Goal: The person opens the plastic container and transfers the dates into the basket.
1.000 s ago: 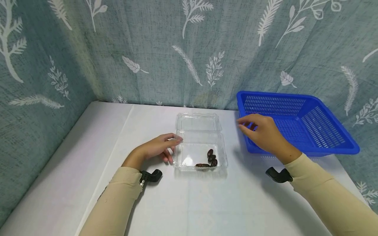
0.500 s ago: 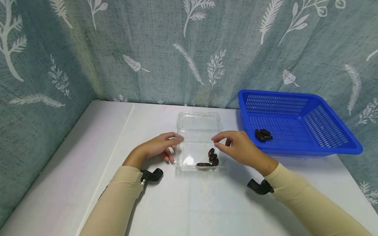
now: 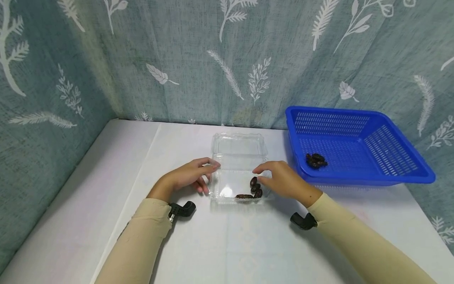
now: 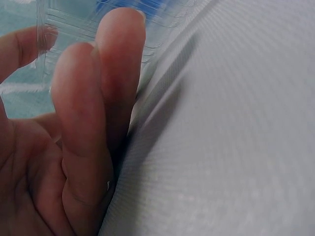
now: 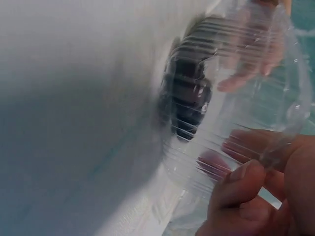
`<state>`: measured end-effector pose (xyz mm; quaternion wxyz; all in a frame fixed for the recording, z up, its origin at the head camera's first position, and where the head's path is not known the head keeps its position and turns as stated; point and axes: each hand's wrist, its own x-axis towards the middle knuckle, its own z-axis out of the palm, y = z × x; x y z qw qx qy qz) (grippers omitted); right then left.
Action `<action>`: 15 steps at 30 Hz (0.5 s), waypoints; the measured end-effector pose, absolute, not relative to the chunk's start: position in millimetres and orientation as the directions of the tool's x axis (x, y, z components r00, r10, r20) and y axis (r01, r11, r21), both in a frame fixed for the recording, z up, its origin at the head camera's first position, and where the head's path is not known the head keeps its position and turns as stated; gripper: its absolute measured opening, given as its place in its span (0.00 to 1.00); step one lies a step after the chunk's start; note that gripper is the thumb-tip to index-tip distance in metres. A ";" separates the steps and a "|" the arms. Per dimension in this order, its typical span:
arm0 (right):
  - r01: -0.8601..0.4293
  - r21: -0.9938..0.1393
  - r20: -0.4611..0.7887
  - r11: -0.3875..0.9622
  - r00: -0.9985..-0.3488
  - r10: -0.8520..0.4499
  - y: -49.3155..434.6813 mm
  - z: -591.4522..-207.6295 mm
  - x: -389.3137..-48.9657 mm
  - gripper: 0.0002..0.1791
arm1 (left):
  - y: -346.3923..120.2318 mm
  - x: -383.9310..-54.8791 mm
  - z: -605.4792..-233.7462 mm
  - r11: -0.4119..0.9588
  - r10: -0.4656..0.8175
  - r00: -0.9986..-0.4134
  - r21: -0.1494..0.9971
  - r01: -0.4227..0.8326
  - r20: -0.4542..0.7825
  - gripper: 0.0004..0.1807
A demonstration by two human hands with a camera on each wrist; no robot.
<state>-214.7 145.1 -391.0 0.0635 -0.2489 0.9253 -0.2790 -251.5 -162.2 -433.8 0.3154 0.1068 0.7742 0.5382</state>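
A clear plastic clamshell container lies with its lid folded back on the white table. Several dark brown dates sit at its near right corner, and the right wrist view shows dates through the ribbed wall. My left hand holds the container's left side by the rim; in the left wrist view two fingers lie outside the wall, near the table. My right hand reaches over the right rim, thumb and index finger apart, fingertips close beside the dates.
A blue plastic basket stands at the back right with several dates in its left part. Behind the white table hangs a green curtain with white leaf prints. Each wrist wears a black camera mount.
My right hand has moved left from over the blue basket to the container, lowering toward the dates there and uncovering those in the basket. My left hand stays at the container's left side.
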 end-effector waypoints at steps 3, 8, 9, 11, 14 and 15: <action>-0.413 -0.541 -0.020 0.732 -0.864 -0.503 143.1 -392.7 -219.7 0.13 | -162.6 -252.1 -434.0 0.394 0.507 -0.778 0.903 -0.172 -0.370 0.26; -0.415 -0.516 -0.074 0.749 -0.850 -0.522 141.1 -396.4 -224.2 0.14 | -162.8 -252.0 -435.6 0.397 0.517 -0.768 0.900 -0.177 -0.379 0.26; -0.417 -0.512 -0.078 0.751 -0.848 -0.524 140.7 -396.5 -224.7 0.14 | -162.9 -251.9 -435.5 0.397 0.517 -0.767 0.901 -0.178 -0.379 0.26; -0.425 -0.506 -0.083 0.751 -0.842 -0.533 139.8 -396.2 -226.0 0.14 | -162.7 -252.0 -435.0 0.393 0.514 -0.770 0.902 -0.179 -0.377 0.26; -0.430 -0.496 -0.104 0.754 -0.833 -0.544 137.1 -395.2 -227.9 0.14 | -163.6 -251.7 -434.7 0.393 0.509 -0.775 0.903 -0.177 -0.373 0.27; -0.430 -0.494 -0.116 0.756 -0.829 -0.548 135.9 -395.2 -228.8 0.14 | -164.0 -251.3 -434.6 0.394 0.507 -0.776 0.901 -0.179 -0.375 0.27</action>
